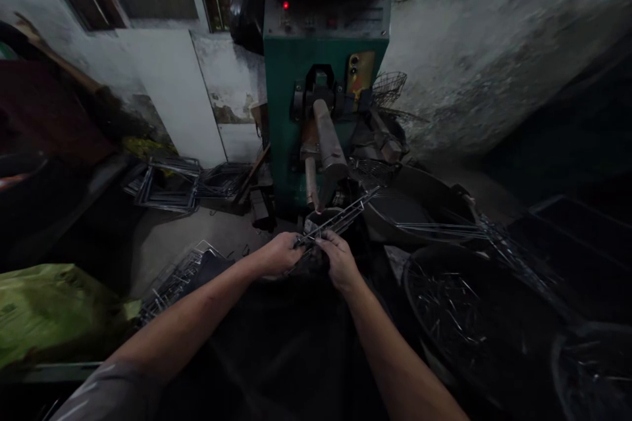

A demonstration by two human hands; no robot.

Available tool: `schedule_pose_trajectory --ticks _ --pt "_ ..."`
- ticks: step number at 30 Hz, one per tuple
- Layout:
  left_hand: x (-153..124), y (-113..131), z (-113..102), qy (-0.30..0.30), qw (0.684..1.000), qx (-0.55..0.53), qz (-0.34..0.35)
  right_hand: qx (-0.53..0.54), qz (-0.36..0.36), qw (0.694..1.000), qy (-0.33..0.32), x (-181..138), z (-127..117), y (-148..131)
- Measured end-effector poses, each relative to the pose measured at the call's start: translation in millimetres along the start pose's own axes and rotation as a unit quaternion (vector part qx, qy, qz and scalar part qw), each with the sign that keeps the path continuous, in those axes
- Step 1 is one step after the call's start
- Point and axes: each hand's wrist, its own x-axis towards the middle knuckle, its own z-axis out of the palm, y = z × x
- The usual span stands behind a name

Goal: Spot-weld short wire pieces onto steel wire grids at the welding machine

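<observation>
A metal wire frame (348,212) slants up to the right in front of a green spot welding machine (286,145). My left hand (280,254) is closed round the frame's lower left end. With fingers pinched, my right hand (338,258) is at the near side of the same frame; whether it also holds a small wire piece is too dark to tell. Just above the frame are the machine's thick upper arm (330,138) and a thinner rod (311,183). The frame's tip reaches right, past the electrode ends.
Wire frames (168,187) are stacked on the floor at the left, by a yellow-green sack (59,309). Further welded wire pieces (178,276) lie near my left forearm. At the right stand a basin with long wires (419,204) and a tub of short wire pieces (449,302). A phone (360,75) sits on the machine front.
</observation>
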Motion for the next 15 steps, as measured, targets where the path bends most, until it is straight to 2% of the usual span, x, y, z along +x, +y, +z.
schedule_pose_trajectory --ticks 6,15 --pt "15.5 -8.0 -2.0 0.022 1.000 0.016 0.006 -0.018 -0.001 1.000 0.009 15.4 -4.2 -0.9" --pt "31.1 -8.0 -6.1 0.018 1.000 0.009 0.009 -0.019 -0.009 1.000 0.018 33.8 -8.4 0.6"
